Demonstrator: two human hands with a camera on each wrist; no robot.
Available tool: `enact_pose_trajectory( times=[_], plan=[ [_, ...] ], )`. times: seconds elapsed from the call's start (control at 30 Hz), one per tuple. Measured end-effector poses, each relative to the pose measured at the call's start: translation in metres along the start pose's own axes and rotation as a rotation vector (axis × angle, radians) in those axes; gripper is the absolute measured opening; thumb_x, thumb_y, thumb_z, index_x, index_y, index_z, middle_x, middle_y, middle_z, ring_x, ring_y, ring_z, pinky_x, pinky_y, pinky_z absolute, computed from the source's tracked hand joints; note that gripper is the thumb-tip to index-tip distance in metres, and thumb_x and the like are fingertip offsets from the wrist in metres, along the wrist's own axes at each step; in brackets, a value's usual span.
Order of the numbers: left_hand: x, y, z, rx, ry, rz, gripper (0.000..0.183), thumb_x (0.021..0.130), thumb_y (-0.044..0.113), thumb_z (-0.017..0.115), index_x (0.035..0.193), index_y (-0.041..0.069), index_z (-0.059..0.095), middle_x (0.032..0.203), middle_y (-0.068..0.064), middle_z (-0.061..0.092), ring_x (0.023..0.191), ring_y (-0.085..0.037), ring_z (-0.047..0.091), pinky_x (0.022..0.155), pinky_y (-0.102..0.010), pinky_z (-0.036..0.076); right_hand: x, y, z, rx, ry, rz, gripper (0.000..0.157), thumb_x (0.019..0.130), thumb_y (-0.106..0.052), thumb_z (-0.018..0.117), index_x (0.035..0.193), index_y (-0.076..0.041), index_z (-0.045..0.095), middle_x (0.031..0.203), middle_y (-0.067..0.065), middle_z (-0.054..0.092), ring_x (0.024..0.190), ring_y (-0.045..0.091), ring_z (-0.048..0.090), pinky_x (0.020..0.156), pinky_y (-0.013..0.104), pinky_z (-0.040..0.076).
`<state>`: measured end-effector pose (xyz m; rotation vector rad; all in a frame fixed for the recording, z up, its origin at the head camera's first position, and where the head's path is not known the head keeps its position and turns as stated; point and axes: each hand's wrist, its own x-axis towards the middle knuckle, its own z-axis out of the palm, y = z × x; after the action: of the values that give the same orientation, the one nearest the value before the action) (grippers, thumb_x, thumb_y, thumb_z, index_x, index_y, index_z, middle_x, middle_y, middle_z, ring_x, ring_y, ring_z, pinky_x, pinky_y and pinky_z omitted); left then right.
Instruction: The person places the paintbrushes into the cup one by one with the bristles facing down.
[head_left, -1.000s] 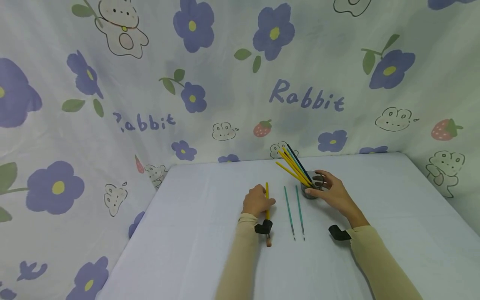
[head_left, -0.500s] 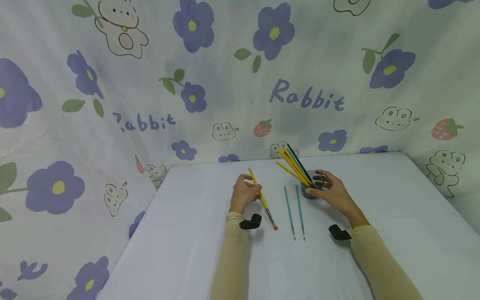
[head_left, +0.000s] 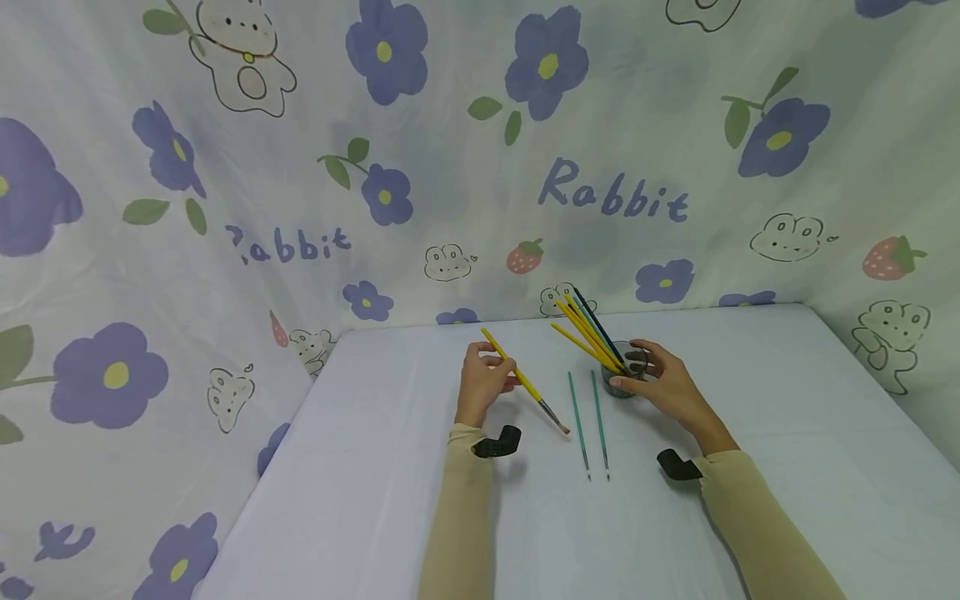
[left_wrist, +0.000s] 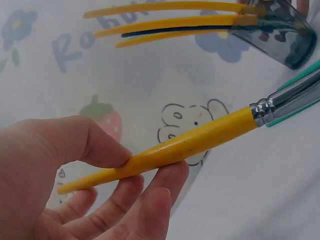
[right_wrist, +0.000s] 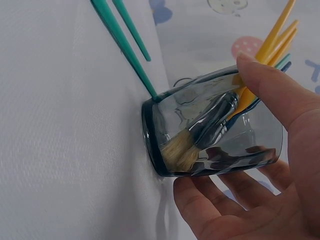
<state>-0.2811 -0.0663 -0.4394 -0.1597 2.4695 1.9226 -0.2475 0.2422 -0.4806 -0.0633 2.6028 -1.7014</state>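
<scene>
My left hand [head_left: 483, 382] pinches a yellow paintbrush [left_wrist: 200, 136] by its handle, thumb on one side and fingers on the other. The brush slants, its bristle end pointing down and right toward two teal paintbrushes [head_left: 577, 423] that lie side by side on the table. My right hand [head_left: 671, 387] grips a clear, smoky glass cup [right_wrist: 212, 125] around its side. Inside the cup, several yellow-handled paintbrushes [head_left: 585, 329] lean left with a teal and a dark blue one, bristles down at the bottom.
A white cloth covers the table [head_left: 360, 467]. Behind and to the left hangs a curtain [head_left: 465, 167] printed with flowers and rabbits. Black wrist mounts [head_left: 498, 442] sit at both cuffs.
My left hand has lifted the yellow paintbrush and drawn it left. The brush has turned, its bristle end swinging right toward the teal ones. My right hand and the cup stay put.
</scene>
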Motion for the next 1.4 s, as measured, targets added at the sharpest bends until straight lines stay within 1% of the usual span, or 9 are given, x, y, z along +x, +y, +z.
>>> enact_pose_trajectory(
  times=[0.23, 0.47, 0.6, 0.77, 0.87, 1.13, 1.23, 1.4],
  plan=[
    [-0.001, 0.004, 0.000, -0.123, 0.010, 0.003, 0.049, 0.089, 0.011, 0.069, 0.131, 0.008, 0.044, 0.106, -0.015, 0.067, 0.071, -0.019, 0.077, 0.067, -0.028, 0.064, 0.000, 0.000, -0.001, -0.009, 0.003, 0.001, 0.100, 0.085, -0.049, 0.083, 0.163, -0.016, 0.029, 0.164, 0.020, 0.039, 0.148, 0.050, 0.039, 0.117, 0.065, 0.040],
    [-0.003, 0.009, 0.005, -0.168, 0.003, -0.004, 0.052, 0.091, 0.011, 0.070, 0.135, 0.009, 0.041, 0.112, -0.016, 0.066, 0.076, -0.021, 0.078, 0.071, -0.029, 0.065, 0.000, 0.001, -0.001, -0.009, 0.001, 0.002, 0.100, 0.085, -0.049, 0.083, 0.163, -0.016, 0.029, 0.164, 0.020, 0.038, 0.149, 0.050, 0.039, 0.117, 0.065, 0.040],
    [-0.005, 0.012, 0.008, -0.182, 0.006, 0.004, 0.053, 0.092, 0.012, 0.070, 0.136, 0.009, 0.041, 0.115, -0.018, 0.066, 0.080, -0.022, 0.079, 0.074, -0.029, 0.065, 0.001, 0.001, -0.001, -0.011, -0.001, 0.008, 0.101, 0.085, -0.050, 0.083, 0.163, -0.016, 0.029, 0.165, 0.020, 0.037, 0.149, 0.050, 0.038, 0.116, 0.066, 0.040],
    [-0.009, 0.018, 0.015, -0.219, -0.020, 0.036, 0.055, 0.093, 0.012, 0.070, 0.138, 0.010, 0.039, 0.117, -0.017, 0.066, 0.082, -0.022, 0.078, 0.079, -0.032, 0.065, 0.001, 0.001, -0.001, -0.004, -0.001, 0.006, 0.101, 0.085, -0.050, 0.083, 0.163, -0.016, 0.029, 0.164, 0.020, 0.038, 0.149, 0.050, 0.039, 0.117, 0.065, 0.039],
    [-0.012, 0.022, 0.020, -0.255, -0.024, 0.055, 0.055, 0.093, 0.011, 0.070, 0.138, 0.010, 0.039, 0.117, -0.017, 0.066, 0.081, -0.020, 0.078, 0.080, -0.032, 0.065, 0.000, 0.002, -0.002, -0.003, 0.000, 0.002, 0.100, 0.085, -0.048, 0.083, 0.163, -0.016, 0.029, 0.163, 0.020, 0.039, 0.149, 0.049, 0.039, 0.117, 0.065, 0.040],
    [-0.016, 0.028, 0.031, -0.394, -0.009, 0.129, 0.052, 0.089, 0.004, 0.071, 0.131, 0.008, 0.040, 0.107, -0.014, 0.064, 0.080, -0.021, 0.079, 0.077, -0.031, 0.065, 0.000, 0.001, -0.002, -0.009, 0.002, 0.003, 0.102, 0.084, -0.051, 0.083, 0.163, -0.016, 0.029, 0.164, 0.019, 0.038, 0.148, 0.049, 0.040, 0.117, 0.065, 0.039],
    [-0.017, 0.029, 0.035, -0.417, -0.001, 0.147, 0.051, 0.090, 0.003, 0.071, 0.130, 0.007, 0.040, 0.106, -0.014, 0.064, 0.081, -0.022, 0.079, 0.077, -0.032, 0.065, 0.001, 0.001, -0.002, -0.002, 0.003, 0.008, 0.101, 0.083, -0.050, 0.084, 0.162, -0.017, 0.030, 0.164, 0.019, 0.039, 0.148, 0.049, 0.040, 0.117, 0.065, 0.039],
    [-0.021, 0.032, 0.042, -0.442, 0.015, 0.160, 0.053, 0.091, 0.003, 0.072, 0.133, 0.008, 0.040, 0.110, -0.015, 0.062, 0.083, -0.022, 0.078, 0.079, -0.032, 0.065, 0.000, 0.000, 0.000, -0.001, -0.002, 0.011, 0.100, 0.085, -0.047, 0.084, 0.162, -0.016, 0.030, 0.164, 0.020, 0.038, 0.149, 0.050, 0.039, 0.117, 0.065, 0.040]
  ],
)
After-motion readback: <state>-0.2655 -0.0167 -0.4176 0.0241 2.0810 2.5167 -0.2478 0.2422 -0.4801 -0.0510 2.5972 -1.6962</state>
